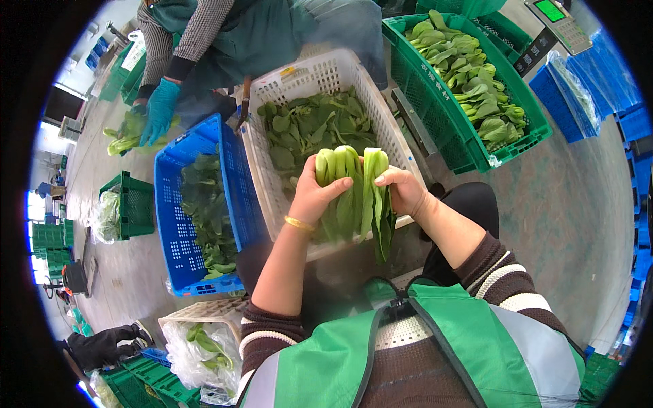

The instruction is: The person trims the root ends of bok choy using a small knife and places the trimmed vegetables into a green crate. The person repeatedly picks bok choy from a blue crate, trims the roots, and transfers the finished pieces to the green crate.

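My left hand [319, 191] grips bok choy heads [344, 171], their pale stem bases up and leaves hanging down. Beside them, my right hand [400, 188] holds another bok choy [375, 176] between thumb and fingers, its darker leaves trailing below. Both hands are over the near part of a white perforated plastic crate [377, 92]. Loose green leaves [316, 127] cover what shows of the crate's inside. The fingers behind the stems are mostly hidden.
A blue crate [166, 224] with leafy greens stands at left. Bok choy fills a green crate [438, 120] at upper right, near a scale display [553, 18]. Across from me, a person's gloved hand [160, 112] holds greens. A bag-lined crate [204, 308] sits at lower left.
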`<state>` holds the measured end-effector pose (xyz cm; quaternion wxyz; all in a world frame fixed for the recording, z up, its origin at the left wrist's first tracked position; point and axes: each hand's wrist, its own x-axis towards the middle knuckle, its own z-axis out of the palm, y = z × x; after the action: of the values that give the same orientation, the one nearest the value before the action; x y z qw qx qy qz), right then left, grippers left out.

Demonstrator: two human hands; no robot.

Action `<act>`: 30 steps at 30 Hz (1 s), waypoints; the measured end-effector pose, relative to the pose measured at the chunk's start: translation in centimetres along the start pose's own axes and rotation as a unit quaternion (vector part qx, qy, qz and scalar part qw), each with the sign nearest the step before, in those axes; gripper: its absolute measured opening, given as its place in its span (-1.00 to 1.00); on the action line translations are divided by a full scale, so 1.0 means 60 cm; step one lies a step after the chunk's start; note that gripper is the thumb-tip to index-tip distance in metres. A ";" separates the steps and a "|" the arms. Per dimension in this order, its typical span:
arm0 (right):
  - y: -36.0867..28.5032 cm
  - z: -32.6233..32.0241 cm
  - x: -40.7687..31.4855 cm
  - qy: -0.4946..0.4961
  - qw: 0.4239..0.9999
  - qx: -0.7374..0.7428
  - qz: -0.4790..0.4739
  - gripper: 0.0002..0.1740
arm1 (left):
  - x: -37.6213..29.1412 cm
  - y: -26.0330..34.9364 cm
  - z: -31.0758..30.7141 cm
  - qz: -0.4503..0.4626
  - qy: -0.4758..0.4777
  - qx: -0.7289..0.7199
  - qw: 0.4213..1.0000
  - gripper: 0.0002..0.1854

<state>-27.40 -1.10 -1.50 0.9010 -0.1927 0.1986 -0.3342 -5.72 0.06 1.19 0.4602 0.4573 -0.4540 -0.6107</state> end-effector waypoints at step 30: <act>0.006 0.014 0.009 0.024 0.931 -0.334 -0.145 0.00 | 0.012 -0.017 0.008 0.025 0.001 -0.113 0.993 0.05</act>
<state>-26.44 -1.06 -1.09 0.7212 -0.5011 0.2901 -0.3803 -6.46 -0.43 0.20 0.5245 0.3914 -0.3935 -0.6456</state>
